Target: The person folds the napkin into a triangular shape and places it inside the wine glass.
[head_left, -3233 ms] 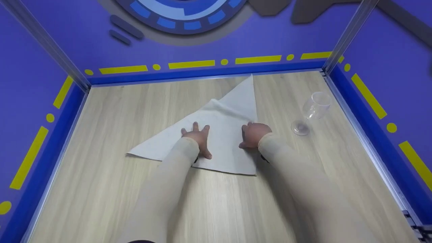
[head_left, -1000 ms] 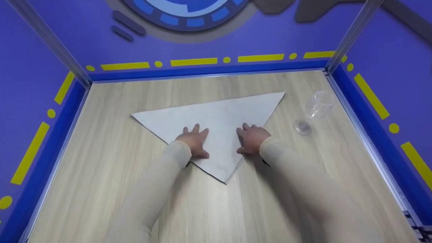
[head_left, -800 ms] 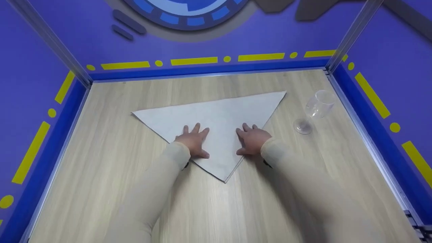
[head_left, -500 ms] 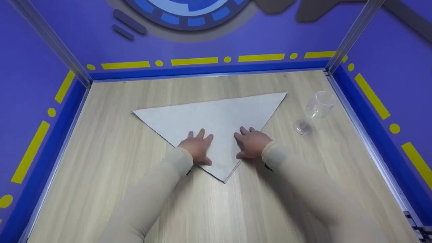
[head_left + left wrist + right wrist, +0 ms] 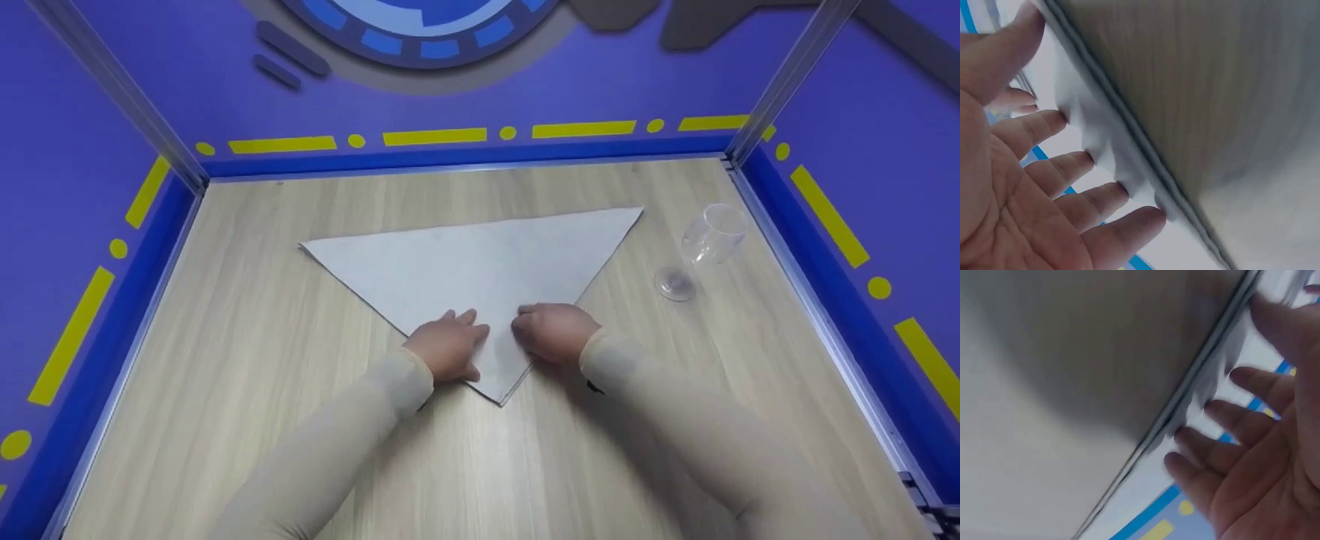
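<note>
A white cloth napkin (image 5: 472,262), folded into a triangle, lies flat on the wooden table with its long edge at the back and one corner toward me. My left hand (image 5: 446,346) rests on the lower left side, its fingers loosely spread. On the lower right side, my right hand (image 5: 556,332) touches the cloth with bent fingertips. The left wrist view has the fingertips (image 5: 1105,197) against the napkin (image 5: 1107,143), near its layered edge. In the right wrist view, the fingers (image 5: 1207,444) reach the opposite layered edge, loosely bent. Neither hand visibly pinches the cloth.
A clear stemmed glass (image 5: 714,236) stands at the right, beyond my right hand. Bare wooden table (image 5: 247,315) surrounds the napkin. Purple-blue panels (image 5: 450,105) with yellow dashes wall in the back and both sides.
The napkin has turned, and its raised fold has been flattened, leaving the long edge at the back. Lately both hands slid toward the near corner and closer together, while the napkin stayed nearly still.
</note>
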Demonstrator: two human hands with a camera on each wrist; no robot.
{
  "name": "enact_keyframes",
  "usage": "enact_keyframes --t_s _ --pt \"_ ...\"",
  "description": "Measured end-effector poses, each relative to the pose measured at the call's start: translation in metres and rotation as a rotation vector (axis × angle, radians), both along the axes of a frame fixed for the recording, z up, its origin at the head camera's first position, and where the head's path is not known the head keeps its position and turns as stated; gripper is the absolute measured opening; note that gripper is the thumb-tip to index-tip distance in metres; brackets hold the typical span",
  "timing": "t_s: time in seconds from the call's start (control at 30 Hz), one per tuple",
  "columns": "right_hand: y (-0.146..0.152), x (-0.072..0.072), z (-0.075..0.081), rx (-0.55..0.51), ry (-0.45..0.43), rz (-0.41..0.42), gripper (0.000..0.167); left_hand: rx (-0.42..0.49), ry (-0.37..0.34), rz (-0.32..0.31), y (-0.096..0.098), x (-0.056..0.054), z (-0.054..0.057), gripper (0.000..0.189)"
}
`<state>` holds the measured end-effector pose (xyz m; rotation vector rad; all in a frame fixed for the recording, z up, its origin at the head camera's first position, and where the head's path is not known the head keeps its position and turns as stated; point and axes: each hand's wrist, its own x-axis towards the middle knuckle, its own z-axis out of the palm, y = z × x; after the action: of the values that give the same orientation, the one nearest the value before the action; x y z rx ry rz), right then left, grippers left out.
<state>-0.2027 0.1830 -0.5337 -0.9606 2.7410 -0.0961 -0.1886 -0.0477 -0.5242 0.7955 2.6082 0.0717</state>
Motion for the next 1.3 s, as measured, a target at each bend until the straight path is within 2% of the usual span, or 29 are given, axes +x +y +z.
enact_keyframes --t_s 0.07,0.13,0.27,0.4,0.47,0.57,0.63,0.7,0.77,0.87,1.0,1.17,1.3 --pt "-0.003 0.006 -0.002 -0.053 0.041 0.074 0.008 0.015 -0.001 -0.001 -0.001 0.006 0.0 0.081" --pt "-0.004 0.011 -0.002 -0.082 0.044 0.104 0.008 0.031 -0.013 0.002 -0.004 0.008 -0.001 0.085" --pt "0.001 0.009 -0.003 -0.099 -0.014 0.08 0.01 0.058 -0.047 0.008 -0.009 0.006 -0.004 0.094" --pt "0.004 0.006 -0.002 -0.092 -0.033 0.041 0.014 0.047 -0.017 0.019 -0.007 0.004 -0.006 0.091" --pt "0.002 0.009 -0.001 -0.091 -0.019 0.08 0.013 0.036 0.034 -0.018 -0.004 0.007 -0.006 0.078" --pt "-0.001 0.016 -0.001 -0.109 0.039 0.185 0.006 0.056 0.132 -0.121 0.002 0.016 -0.006 0.039" --pt "-0.004 0.021 -0.002 -0.116 0.099 0.255 0.002 0.087 0.197 -0.188 0.006 0.021 -0.006 0.021" --pt "-0.006 0.025 -0.003 -0.124 0.152 0.298 0.008 0.111 0.237 -0.214 0.008 0.024 -0.006 0.014" --pt "-0.009 0.029 -0.004 -0.127 0.173 0.321 0.011 0.125 0.253 -0.215 0.008 0.025 -0.007 0.009" --pt "-0.012 0.031 -0.005 -0.123 0.165 0.325 0.012 0.136 0.244 -0.219 0.006 0.023 -0.009 0.006" --pt "-0.014 0.032 -0.005 -0.102 0.152 0.308 0.014 0.164 0.195 -0.228 0.003 0.019 -0.011 0.003" --pt "-0.015 0.031 -0.005 -0.096 0.183 0.308 0.014 0.202 0.144 -0.195 0.0 0.014 -0.011 0.004" --pt "-0.015 0.03 -0.006 -0.106 0.216 0.31 0.014 0.188 0.125 -0.17 0.002 0.015 -0.011 0.022"
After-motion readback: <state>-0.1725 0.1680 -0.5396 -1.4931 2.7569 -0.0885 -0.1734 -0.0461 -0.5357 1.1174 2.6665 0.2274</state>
